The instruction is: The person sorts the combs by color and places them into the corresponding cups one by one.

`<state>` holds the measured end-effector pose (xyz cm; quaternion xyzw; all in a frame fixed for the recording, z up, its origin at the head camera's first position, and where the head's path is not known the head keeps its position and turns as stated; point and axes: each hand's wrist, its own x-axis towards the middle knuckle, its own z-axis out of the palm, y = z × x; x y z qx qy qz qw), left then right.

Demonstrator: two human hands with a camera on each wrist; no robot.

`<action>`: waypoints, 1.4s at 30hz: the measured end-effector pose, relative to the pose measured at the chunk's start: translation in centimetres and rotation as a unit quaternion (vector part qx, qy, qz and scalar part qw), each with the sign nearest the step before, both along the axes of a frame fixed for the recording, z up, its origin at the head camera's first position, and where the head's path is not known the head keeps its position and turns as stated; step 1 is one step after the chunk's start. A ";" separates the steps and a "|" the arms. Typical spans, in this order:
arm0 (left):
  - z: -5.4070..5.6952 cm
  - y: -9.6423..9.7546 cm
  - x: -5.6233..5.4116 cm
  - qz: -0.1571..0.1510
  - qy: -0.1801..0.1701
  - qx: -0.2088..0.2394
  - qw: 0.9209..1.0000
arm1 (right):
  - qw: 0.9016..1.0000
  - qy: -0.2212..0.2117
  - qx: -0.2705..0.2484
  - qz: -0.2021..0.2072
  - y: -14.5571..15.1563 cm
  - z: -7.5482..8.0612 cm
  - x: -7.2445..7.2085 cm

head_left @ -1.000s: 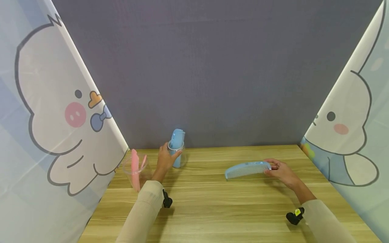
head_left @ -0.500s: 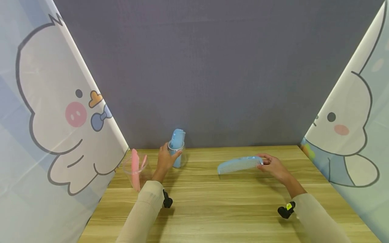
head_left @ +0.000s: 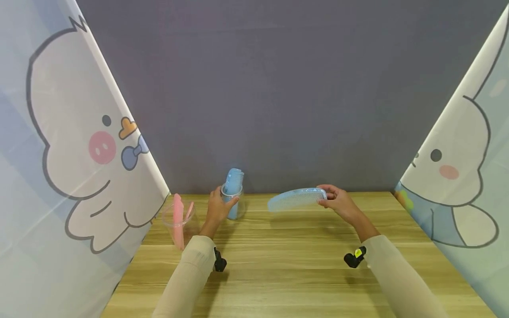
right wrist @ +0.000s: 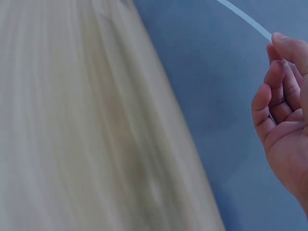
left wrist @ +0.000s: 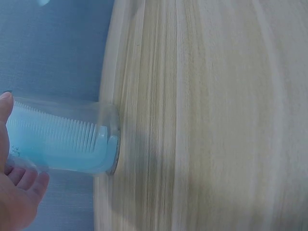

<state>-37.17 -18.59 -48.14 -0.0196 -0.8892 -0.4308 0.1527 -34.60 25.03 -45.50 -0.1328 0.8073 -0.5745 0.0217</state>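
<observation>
A blue comb (head_left: 297,198) is pinched at its right end by my right hand (head_left: 343,206), held above the table with its teeth facing down. In the right wrist view only a thin strip of that comb (right wrist: 248,19) shows, between thumb and fingers. My left hand (head_left: 218,208) grips a clear plastic cup (head_left: 240,204) standing near the table's back edge. Inside the cup are blue combs (head_left: 234,180), upright and sticking out above the rim; the left wrist view shows two overlapping comb ends (left wrist: 108,149) at its bottom.
Left of my left hand stands a wider clear cup (head_left: 169,221) with pink combs (head_left: 178,223) leaning in it. The wooden table (head_left: 286,265) ends at a dark grey backdrop (head_left: 278,97). Cartoon-printed panels (head_left: 79,194) flank both sides.
My right hand has carried the blue comb left and farther back, lifting it toward the cup. My left hand has stayed on the cup.
</observation>
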 end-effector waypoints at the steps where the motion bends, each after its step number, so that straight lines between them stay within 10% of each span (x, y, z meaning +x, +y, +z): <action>1: 0.0 0.0 0.0 0.000 0.000 0.000 1.000 | 1.000 0.000 -0.002 -0.001 -0.4 0.3 -0.3; 32: 0.2 0.0 -0.1 -0.003 -0.001 -0.015 1.000 | 0.995 0.097 0.002 0.027 -14.6 6.4 -5.3; 42: 0.0 0.2 0.0 0.002 0.009 -0.006 1.000 | 0.983 0.161 0.054 -0.071 -18.5 6.8 -5.1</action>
